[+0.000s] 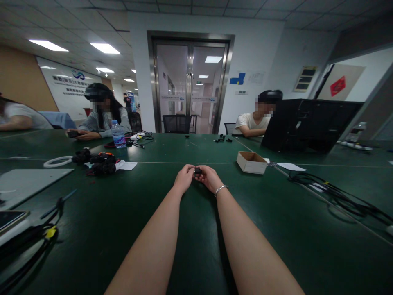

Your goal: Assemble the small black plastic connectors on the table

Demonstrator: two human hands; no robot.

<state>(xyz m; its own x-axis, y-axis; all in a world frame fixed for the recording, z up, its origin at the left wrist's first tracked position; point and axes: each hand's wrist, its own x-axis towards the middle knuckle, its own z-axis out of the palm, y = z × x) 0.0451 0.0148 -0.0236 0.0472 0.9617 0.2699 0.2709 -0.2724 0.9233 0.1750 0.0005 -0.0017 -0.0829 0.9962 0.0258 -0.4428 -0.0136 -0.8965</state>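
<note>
Both my arms reach straight out over the dark green table. Between my fingertips is a small black object, too small to make out its kind. The fingers of my left hand pinch its left side. From the right, my right hand grips it with curled fingers; a silver bangle circles that wrist. Right of my hands stands an open cardboard box, and I cannot see its bottom.
Black cables lie at the right and lower left. A cluster of black items, a water bottle and a white ring are on the left. Small black pieces lie farther back. Two people with headsets sit opposite, one beside a black monitor.
</note>
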